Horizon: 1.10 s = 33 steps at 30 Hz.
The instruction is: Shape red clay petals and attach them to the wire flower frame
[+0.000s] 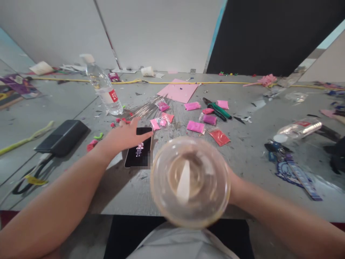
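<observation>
A clear plastic cup is lifted close to the camera, its round top facing me. A white tapered shape, probably a straw, shows in its middle. My right hand holds the cup from the right side, its fingers mostly hidden behind it. Over the upper left part of a black smartphone lies my left hand, fingers spread and thumb across the screen. The phone is lying face up with its screen lit. Beyond the hand are small pink packets and red bits.
A water bottle stands at the back left, and another bottle lies at the right. Green-handled pliers, pink paper, a black power brick and a keychain bundle are on the grey table. A yellow cable crosses the back.
</observation>
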Motion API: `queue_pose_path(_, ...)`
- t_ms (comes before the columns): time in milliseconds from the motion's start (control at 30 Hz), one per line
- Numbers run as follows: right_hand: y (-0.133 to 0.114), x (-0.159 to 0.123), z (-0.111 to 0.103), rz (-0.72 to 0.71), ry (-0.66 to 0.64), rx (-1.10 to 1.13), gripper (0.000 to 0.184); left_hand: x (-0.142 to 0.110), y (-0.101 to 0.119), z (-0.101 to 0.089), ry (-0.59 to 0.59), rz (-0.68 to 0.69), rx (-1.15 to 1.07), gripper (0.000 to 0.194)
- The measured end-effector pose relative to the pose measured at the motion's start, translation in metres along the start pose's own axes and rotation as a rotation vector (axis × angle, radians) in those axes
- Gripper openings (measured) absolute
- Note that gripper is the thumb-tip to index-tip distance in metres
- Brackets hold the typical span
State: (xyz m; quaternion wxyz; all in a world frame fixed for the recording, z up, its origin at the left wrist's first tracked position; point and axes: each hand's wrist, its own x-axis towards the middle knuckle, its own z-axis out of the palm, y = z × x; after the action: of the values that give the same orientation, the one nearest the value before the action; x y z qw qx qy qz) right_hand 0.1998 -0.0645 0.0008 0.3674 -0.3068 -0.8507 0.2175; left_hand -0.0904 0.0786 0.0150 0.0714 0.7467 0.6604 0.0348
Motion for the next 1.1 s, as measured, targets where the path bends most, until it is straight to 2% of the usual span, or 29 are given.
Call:
queue_pose_path(67, -0.005, 0.001, 0.0, -0.109, -0.007, -0.006, 0.059, -0.008, 0.007, 0.002, -0.031, 0.001, 0.058, 0.108)
queue_pose_path(167, -0.009, 0.004, -0.003, -0.262, -0.079, 0.0, 0.06, -0.016, 0.017, 0.004, -0.046, 0.017, 0.11, 0.101)
queue_pose_path(300, -0.012, 0.005, -0.002, -0.353, -0.091, 0.037, 0.053, -0.014, 0.023, 0.003, -0.039, -0.008, 0.132, 0.103)
queue_pose_path(433, -0.016, 0.005, -0.002, -0.392, -0.075, 0.091, 0.046, -0.009, 0.022, 0.002, -0.017, -0.015, 0.14, 0.11)
queue_pose_path(533, -0.018, 0.004, -0.005, -0.4, -0.069, 0.102, 0.049, -0.007, 0.021, 0.003, 0.005, -0.01, 0.153, 0.107)
queue_pose_path(700, -0.021, 0.004, -0.006, -0.448, -0.032, 0.103, 0.04, -0.004, 0.02, 0.003, 0.032, -0.021, 0.155, 0.106)
queue_pose_path(900, -0.018, 0.005, -0.006, -0.464, -0.023, 0.056, 0.042, 0.005, 0.005, -0.001, -0.001, -0.035, 0.06, 0.116)
queue_pose_path(1100, -0.016, 0.007, -0.007, -0.495, 0.007, 0.007, 0.04, 0.024, -0.023, -0.005, -0.024, 0.01, -0.058, 0.093)
